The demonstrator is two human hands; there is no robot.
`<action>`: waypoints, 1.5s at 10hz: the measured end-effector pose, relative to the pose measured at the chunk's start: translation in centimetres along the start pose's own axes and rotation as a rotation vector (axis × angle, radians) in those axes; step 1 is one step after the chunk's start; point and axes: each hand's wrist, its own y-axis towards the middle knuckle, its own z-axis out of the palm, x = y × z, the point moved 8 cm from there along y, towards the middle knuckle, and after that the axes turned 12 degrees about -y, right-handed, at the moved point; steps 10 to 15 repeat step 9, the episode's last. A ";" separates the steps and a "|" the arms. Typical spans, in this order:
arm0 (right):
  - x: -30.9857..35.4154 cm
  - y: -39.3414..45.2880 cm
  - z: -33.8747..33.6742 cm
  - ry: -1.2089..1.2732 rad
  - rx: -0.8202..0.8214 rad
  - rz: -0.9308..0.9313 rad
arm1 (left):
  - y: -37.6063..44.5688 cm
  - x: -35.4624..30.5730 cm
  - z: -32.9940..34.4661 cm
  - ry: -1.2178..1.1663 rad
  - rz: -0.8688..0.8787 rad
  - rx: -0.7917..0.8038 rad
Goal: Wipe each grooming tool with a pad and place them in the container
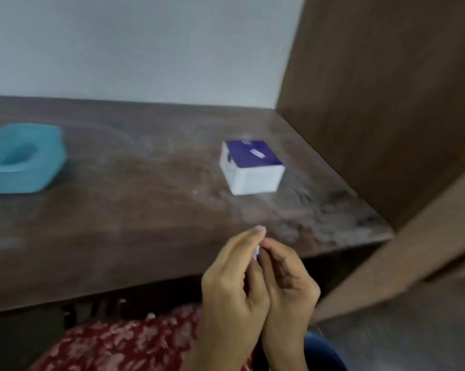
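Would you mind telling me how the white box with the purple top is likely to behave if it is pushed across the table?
The white box with the purple top sits low and flat on the wooden table, so it would probably slide rather than tip or roll. It looks like thin card, so likely light and easily dented. The picture is blurred, so its contents and true weight stay unknown.

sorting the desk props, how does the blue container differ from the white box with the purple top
The blue container is open-topped and hexagonal; the white box is closed and rectangular. The container is one colour; the box has a purple top. The container sits far left, the box toward the right. Both rest on the wooden desk.
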 end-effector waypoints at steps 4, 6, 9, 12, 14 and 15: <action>-24.8 -11.4 -19.0 -0.669 -0.198 0.625 | -18.6 7.5 15.3 0.025 -0.616 0.749; -32.4 -13.6 -20.4 -0.844 0.020 0.760 | -21.3 8.8 17.2 -0.040 -0.764 0.833; -34.3 -12.9 -21.8 -0.881 0.134 0.947 | -20.5 9.5 16.9 -0.040 -0.833 0.807; -34.3 -12.9 -21.8 -0.881 0.134 0.947 | -20.5 9.5 16.9 -0.040 -0.833 0.807; -34.3 -12.9 -21.8 -0.881 0.134 0.947 | -20.5 9.5 16.9 -0.040 -0.833 0.807; -34.3 -12.9 -21.8 -0.881 0.134 0.947 | -20.5 9.5 16.9 -0.040 -0.833 0.807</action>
